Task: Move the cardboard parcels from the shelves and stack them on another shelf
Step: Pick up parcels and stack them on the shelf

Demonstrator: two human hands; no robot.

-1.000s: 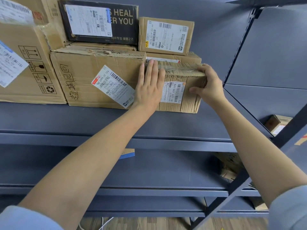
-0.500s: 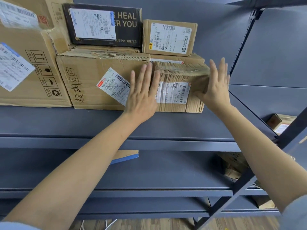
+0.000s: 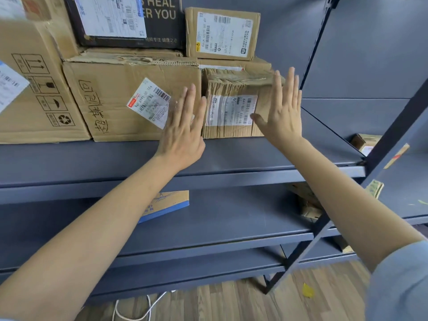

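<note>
A small crumpled cardboard parcel [image 3: 231,107] with a white label stands on the grey upper shelf [image 3: 231,156], pushed against a wide brown box [image 3: 129,100]. My left hand [image 3: 183,130] hovers flat with straight fingers in front of the seam between the two, apart from them. My right hand [image 3: 283,112] is held flat and upright just off the small parcel's right side, holding nothing. A smaller labelled box [image 3: 222,33] and a black box [image 3: 129,22] lie stacked on top.
A large carton [image 3: 34,89] with handling symbols fills the left. A blue-edged flat parcel [image 3: 164,205] lies on the shelf below. More parcels [image 3: 308,205] sit at the lower right behind a diagonal brace [image 3: 347,209]. A white cable [image 3: 139,306] lies on the wooden floor.
Both hands let go of the small parcel and drew back from it, fingers straightening. The parcel stays where it was set against the wide box.
</note>
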